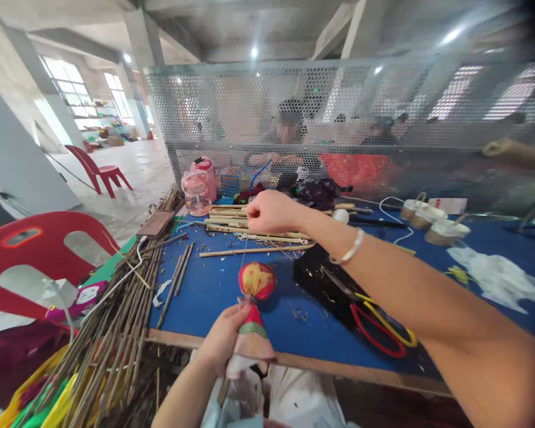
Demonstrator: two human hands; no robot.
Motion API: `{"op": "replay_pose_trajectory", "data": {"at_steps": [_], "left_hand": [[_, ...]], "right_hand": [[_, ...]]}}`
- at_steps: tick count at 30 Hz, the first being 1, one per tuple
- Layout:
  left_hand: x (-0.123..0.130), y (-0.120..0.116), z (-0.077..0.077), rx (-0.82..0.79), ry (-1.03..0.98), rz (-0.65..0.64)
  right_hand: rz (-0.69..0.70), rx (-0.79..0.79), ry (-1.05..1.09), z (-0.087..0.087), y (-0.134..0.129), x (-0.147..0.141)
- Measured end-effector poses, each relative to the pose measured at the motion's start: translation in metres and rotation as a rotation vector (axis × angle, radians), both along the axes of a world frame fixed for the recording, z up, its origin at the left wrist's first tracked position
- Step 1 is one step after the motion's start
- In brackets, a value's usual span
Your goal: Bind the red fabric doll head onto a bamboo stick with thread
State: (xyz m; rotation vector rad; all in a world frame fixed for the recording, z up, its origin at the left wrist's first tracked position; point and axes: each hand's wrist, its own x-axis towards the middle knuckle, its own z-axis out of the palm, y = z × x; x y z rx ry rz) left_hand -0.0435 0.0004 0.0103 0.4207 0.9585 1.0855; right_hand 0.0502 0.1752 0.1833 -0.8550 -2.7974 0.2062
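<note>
My left hand (226, 333) is closed around the gathered neck of a cloth-wrapped ball (257, 281), just above the table's front edge. Its round head is red and yellow with a printed pattern, and the loose cloth hangs below in red, green and pale bands. Further forward, my right hand (271, 212) is raised in a fist above a pile of bamboo sticks (232, 226). Whatever sits inside that fist is hidden. Under my right forearm, scissors (374, 324) with red and yellow handles lie partly on a black box (314, 276).
Long thin sticks (116, 321) are heaped at the left beside a red chair (40, 238). A pink jug (197, 193) stands at the back. Several cups (446, 232) and white cloth (499, 273) are at right. Behind a perforated metal screen (232, 113) sit other people.
</note>
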Motion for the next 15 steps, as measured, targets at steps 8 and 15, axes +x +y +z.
{"op": "replay_pose_trajectory", "data": {"at_steps": [8, 15], "left_hand": [[-0.033, -0.013, 0.029, 0.006, 0.079, 0.229], [-0.017, -0.03, 0.042, 0.158, 0.067, 0.042]], "right_hand": [[-0.087, -0.1, 0.256, -0.027, -0.086, 0.101], [-0.198, -0.351, 0.143, -0.123, -0.058, 0.117]]}}
